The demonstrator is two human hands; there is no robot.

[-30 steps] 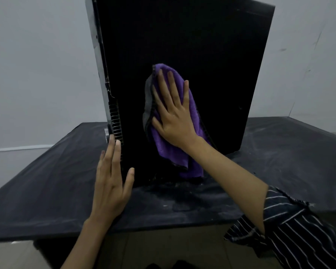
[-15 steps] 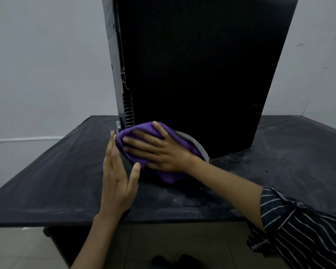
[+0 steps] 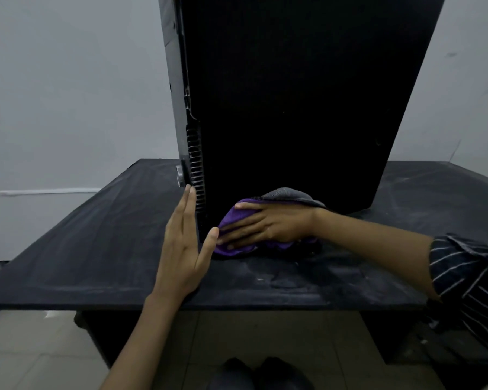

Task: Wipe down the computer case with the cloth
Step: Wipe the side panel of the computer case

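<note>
Standing upright on a dusty black counter: one black computer case, tall, its vented rear edge facing left. Purple cloth with a grey underside, bunched against the bottom of the case's near side panel, just above the counter. Right hand, fingers extended leftward, flat on the cloth, pressing it to the panel; grip released, nothing clenched. Left hand, fingers straight and together, laid against the case's lower rear corner, thumb near the cloth. Striped sleeve on the right arm. Pale wall behind.
</note>
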